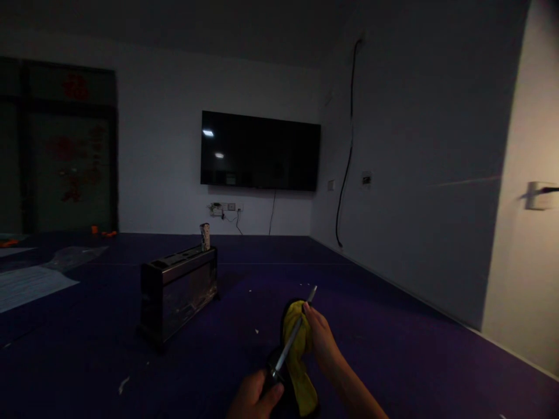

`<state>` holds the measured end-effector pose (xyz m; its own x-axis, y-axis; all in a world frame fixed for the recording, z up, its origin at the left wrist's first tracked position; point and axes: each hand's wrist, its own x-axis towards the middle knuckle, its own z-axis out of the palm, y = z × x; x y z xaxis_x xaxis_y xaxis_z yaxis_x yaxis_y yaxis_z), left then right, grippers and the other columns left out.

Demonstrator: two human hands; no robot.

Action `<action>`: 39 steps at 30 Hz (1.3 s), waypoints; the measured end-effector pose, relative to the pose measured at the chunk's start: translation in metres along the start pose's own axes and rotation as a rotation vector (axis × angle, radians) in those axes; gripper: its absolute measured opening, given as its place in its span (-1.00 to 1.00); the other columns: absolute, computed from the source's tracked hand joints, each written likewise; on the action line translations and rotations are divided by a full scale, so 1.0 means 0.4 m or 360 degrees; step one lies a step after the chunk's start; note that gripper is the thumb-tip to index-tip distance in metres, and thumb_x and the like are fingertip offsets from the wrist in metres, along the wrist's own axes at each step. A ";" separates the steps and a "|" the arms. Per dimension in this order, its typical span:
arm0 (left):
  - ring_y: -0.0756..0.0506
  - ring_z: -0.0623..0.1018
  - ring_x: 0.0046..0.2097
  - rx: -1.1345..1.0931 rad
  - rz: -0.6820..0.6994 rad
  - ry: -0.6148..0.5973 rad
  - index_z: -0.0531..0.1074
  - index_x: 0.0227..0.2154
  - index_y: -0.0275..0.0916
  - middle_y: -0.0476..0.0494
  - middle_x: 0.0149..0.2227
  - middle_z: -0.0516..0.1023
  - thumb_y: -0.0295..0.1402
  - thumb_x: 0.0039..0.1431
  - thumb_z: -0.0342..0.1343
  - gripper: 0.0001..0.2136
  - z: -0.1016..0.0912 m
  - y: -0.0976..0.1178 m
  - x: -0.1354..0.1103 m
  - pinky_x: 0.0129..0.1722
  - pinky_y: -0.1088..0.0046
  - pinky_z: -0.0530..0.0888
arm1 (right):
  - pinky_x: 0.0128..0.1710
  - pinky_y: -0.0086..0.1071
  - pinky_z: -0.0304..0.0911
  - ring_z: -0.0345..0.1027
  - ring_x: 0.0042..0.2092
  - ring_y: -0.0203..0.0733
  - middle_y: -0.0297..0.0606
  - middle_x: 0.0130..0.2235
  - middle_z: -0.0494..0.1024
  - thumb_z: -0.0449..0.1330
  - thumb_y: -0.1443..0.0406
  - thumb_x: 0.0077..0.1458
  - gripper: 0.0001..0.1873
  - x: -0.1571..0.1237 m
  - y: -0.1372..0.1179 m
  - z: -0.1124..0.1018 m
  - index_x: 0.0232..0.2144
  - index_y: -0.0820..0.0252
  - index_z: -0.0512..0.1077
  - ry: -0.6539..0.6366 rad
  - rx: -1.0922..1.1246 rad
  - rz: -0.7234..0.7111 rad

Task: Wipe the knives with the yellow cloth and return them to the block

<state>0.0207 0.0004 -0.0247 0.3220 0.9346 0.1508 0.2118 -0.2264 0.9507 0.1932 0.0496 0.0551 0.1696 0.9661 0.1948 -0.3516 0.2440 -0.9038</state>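
Note:
My left hand (257, 397), low in the view, is closed around the dark handle of a sharpening steel (292, 344). The long grey rod slants up and to the right from a small guard. My right hand (321, 333) is closed near the rod's tip, holding a yellow cloth (301, 366) against it. The cloth hangs down below the rod, and dark edges show beside it. Left of the hands stands a dark, narrow knife block (187, 294) with slots along its top. A light, speckled handle (205, 237) sticks up from its far end.
The hands are above a dark purple surface (236, 361) with small white scraps. Papers (32, 286) and clear plastic (78, 257) lie at the left. Orange things (102, 231) lie farther back. A television (259, 152) hangs on the far wall; a black cable (350, 139) hangs at the right.

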 end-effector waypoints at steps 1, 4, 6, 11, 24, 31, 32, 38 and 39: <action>-0.22 0.39 0.01 0.0012 -0.0012 0.0005 0.41 -0.13 -0.26 -0.22 -0.12 0.50 0.13 -0.02 -0.05 -0.42 0.000 0.000 -0.001 0.04 0.26 0.26 | -0.55 -0.43 0.19 0.31 -0.54 -0.24 -0.34 -0.57 0.45 0.27 -0.06 -0.23 -0.55 -0.002 0.001 0.002 -0.53 0.23 0.42 0.0004 -0.0001 0.0012; -0.22 0.37 0.03 0.0032 -0.0082 0.0066 0.41 -0.12 -0.27 -0.24 -0.10 0.49 0.14 -0.05 -0.03 -0.40 0.000 0.000 -0.005 0.05 0.25 0.25 | -0.56 -0.43 0.18 0.28 -0.55 -0.25 -0.34 -0.58 0.44 0.27 -0.10 -0.28 -0.51 -0.009 0.003 0.012 -0.54 0.23 0.41 0.0000 -0.0011 0.0048; -0.21 0.38 0.03 0.0001 -0.0065 0.0099 0.39 -0.10 -0.25 -0.24 -0.07 0.47 0.15 -0.05 -0.03 -0.39 -0.001 0.007 -0.007 0.04 0.28 0.27 | -0.55 -0.42 0.19 0.28 -0.54 -0.26 -0.34 -0.58 0.43 0.28 -0.12 -0.31 -0.48 -0.017 0.006 0.019 -0.55 0.23 0.40 -0.0012 -0.0021 0.0059; -0.17 0.43 -0.04 -0.0048 0.0019 -0.0027 0.37 -0.06 -0.25 -0.20 -0.09 0.49 0.15 -0.02 -0.06 -0.38 -0.004 0.032 -0.009 -0.01 0.32 0.32 | -0.56 -0.44 0.16 0.23 -0.55 -0.29 -0.38 -0.59 0.38 0.24 -0.14 -0.29 -0.47 -0.026 0.024 0.034 -0.55 0.22 0.36 -0.0070 -0.0064 0.0052; -0.09 0.48 -0.30 -0.0014 -0.0153 0.0007 0.30 -0.02 -0.28 -0.16 -0.31 0.51 0.16 0.00 -0.12 -0.35 -0.007 0.017 -0.013 -0.36 0.49 0.39 | -0.54 -0.45 0.11 0.17 -0.52 -0.28 -0.39 -0.58 0.32 0.20 -0.14 -0.21 -0.49 -0.049 0.052 0.058 -0.56 0.21 0.36 -0.0234 -0.0255 -0.0014; -0.13 0.46 -0.17 -0.0065 -0.0110 0.0121 0.34 -0.07 -0.27 -0.19 -0.23 0.51 0.17 -0.03 -0.09 -0.36 -0.010 0.040 -0.015 -0.19 0.42 0.38 | -0.47 -0.44 0.15 0.19 -0.48 -0.27 -0.37 -0.56 0.33 0.18 -0.16 -0.19 -0.47 -0.060 0.090 0.070 -0.57 0.22 0.37 -0.0305 -0.0290 -0.0035; -0.14 0.46 -0.15 -0.0074 -0.0112 0.0132 0.35 -0.08 -0.27 -0.19 -0.23 0.51 0.18 -0.04 -0.09 -0.35 -0.010 0.041 -0.015 -0.18 0.42 0.38 | -0.47 -0.44 0.15 0.19 -0.49 -0.28 -0.36 -0.56 0.32 0.18 -0.16 -0.20 -0.46 -0.062 0.093 0.071 -0.57 0.23 0.37 -0.0311 -0.0297 -0.0034; -0.09 0.49 -0.35 -0.0094 -0.0196 0.0168 0.30 -0.02 -0.34 -0.19 -0.32 0.51 0.18 -0.02 -0.16 -0.30 -0.006 0.040 -0.022 -0.39 0.49 0.39 | -0.46 -0.45 0.15 0.18 -0.48 -0.28 -0.36 -0.56 0.32 0.17 -0.16 -0.18 -0.46 -0.078 0.098 0.084 -0.58 0.23 0.38 -0.0374 -0.0320 -0.0059; -0.08 0.49 -0.37 -0.0100 -0.0208 0.0164 0.29 -0.01 -0.33 -0.17 -0.34 0.51 0.18 -0.01 -0.17 -0.30 -0.007 0.041 -0.024 -0.41 0.50 0.39 | -0.47 -0.45 0.14 0.18 -0.49 -0.29 -0.36 -0.56 0.32 0.17 -0.16 -0.18 -0.46 -0.080 0.097 0.087 -0.58 0.23 0.37 -0.0387 -0.0324 -0.0055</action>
<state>0.0186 -0.0114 -0.0100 0.1986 0.9789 0.0488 0.1867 -0.0867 0.9786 0.1422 0.0310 0.0269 -0.0555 0.9555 0.2898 -0.1540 0.2786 -0.9480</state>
